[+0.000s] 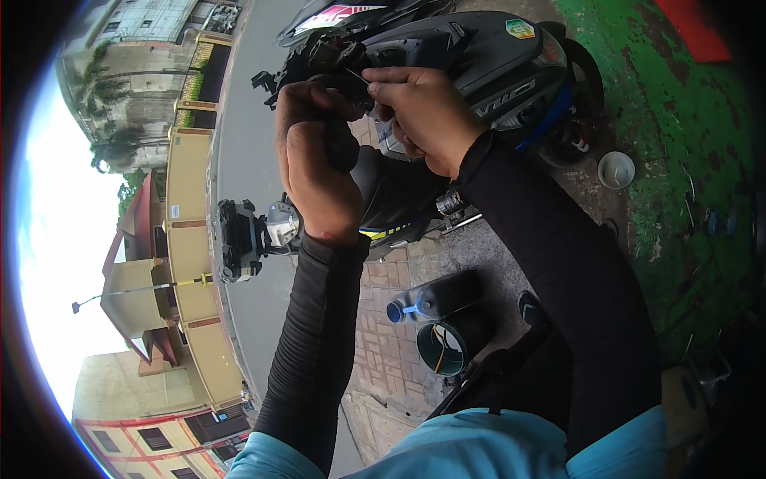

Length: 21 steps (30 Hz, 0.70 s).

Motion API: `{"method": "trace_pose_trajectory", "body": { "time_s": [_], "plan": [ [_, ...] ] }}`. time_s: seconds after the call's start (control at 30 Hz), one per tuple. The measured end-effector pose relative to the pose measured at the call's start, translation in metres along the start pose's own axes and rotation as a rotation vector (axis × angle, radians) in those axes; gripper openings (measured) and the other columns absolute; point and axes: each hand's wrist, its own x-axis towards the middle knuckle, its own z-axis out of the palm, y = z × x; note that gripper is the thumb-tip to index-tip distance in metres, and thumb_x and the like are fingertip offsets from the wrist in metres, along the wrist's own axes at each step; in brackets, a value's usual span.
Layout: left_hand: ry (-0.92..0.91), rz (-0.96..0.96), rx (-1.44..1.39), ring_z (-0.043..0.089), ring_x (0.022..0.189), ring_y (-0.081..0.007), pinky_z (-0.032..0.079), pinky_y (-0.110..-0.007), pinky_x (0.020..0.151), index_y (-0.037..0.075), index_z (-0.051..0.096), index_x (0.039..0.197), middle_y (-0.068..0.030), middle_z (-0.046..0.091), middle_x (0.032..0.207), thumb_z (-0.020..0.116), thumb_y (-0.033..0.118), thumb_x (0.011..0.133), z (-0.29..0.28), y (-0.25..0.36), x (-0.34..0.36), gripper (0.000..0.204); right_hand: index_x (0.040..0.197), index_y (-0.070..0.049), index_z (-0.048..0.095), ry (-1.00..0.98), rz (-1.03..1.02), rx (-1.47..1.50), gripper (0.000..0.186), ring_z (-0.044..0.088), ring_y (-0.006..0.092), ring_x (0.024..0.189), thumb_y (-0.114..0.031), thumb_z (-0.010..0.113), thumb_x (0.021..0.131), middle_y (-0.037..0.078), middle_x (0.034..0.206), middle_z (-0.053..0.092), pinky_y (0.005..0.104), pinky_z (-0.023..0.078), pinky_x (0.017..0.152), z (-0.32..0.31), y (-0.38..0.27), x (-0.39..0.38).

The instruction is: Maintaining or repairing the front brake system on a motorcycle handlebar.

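Both my arms, in black sleeves, reach up to the dark handlebar assembly (323, 60) of a black scooter (419, 44). My left hand (313, 164) is closed, its fingers curled round a dark, rounded handlebar grip (341, 145). Beside it, my right hand (423, 112) is closed in a pinch on a thin metal rod (357, 75) that points at the dark parts of the handlebar. The rod's far tip is lost among those parts. Several fingers of the right hand are folded into the palm.
Below my hands is a second scooter (391, 227) with yellow markings. On the paving stand a dark jug (443, 297) with a blue cap and a green bucket (441, 349). A white bowl (616, 170) lies by the green floor (662, 104). A grey road (263, 144) runs along the left.
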Motion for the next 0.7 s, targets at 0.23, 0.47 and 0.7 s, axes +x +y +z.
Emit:
{"method": "trace_pose_trajectory", "body": {
  "time_s": [0.23, 0.47, 0.7],
  "plan": [
    [-0.009, 0.034, 0.078, 0.057, 0.091, -0.0218, 0.049, -0.033, 0.081, -0.004, 0.049, 0.098, -0.0144, 0.054, 0.104, 0.035, -0.004, 0.088, -0.003, -0.002, 0.000, 0.018, 0.128, -0.009, 0.060, 0.010, 0.162, 0.301, 0.028, 0.039, 0.0042, 0.050, -0.016, 0.054, 0.102, -0.002, 0.076, 0.058, 0.0221, 0.029, 0.043, -0.001, -0.001, -0.004],
    [-0.101, 0.271, 0.201, 0.058, 0.088, -0.0212, 0.051, -0.032, 0.075, -0.003, 0.048, 0.097, -0.0145, 0.056, 0.105, 0.036, -0.015, 0.086, -0.012, -0.015, 0.006, 0.021, 0.122, -0.013, 0.060, 0.035, 0.205, 0.504, 0.022, 0.039, 0.0042, 0.052, -0.018, 0.052, 0.102, -0.003, 0.077, 0.057, 0.0221, 0.030, 0.047, 0.011, -0.001, -0.009],
    [-0.124, -0.085, -0.076, 0.056, 0.085, -0.0167, 0.045, -0.026, 0.073, -0.004, 0.052, 0.100, -0.0135, 0.057, 0.110, 0.035, -0.006, 0.088, -0.017, -0.006, 0.005, 0.021, 0.128, -0.010, 0.062, 0.054, 0.107, 0.168, 0.028, 0.042, 0.0044, 0.049, -0.019, 0.056, 0.102, -0.002, 0.079, 0.060, 0.0236, 0.032, 0.044, 0.000, 0.004, -0.011]
  ]
}}
